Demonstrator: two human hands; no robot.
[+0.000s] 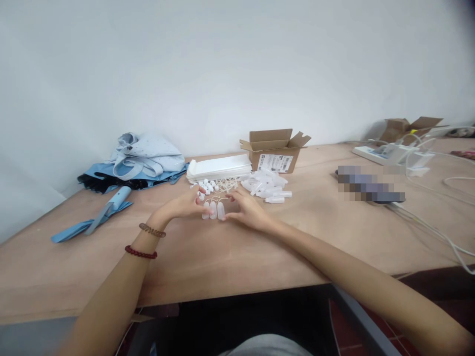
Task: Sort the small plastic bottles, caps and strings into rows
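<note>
Grey cloth (265, 346) lies lowest in frame; above it my left hand (185, 203) and right hand (245, 210) curve, thumbs parted from fingers, bracketing three translucent pieces (213, 209) on the counter (297, 237), just below centre. Light, even thumb pressure should keep them aligned, clear of the translucent pile (261, 184) beyond.

From where I stand, three small, translucent white vials (213, 210) are lined up side by side on the wooden tabletop (230, 267), slim and round-ended, with pale cord (215, 199) by their far ends; whether they stand upright or lie flat, I can't make out
</note>
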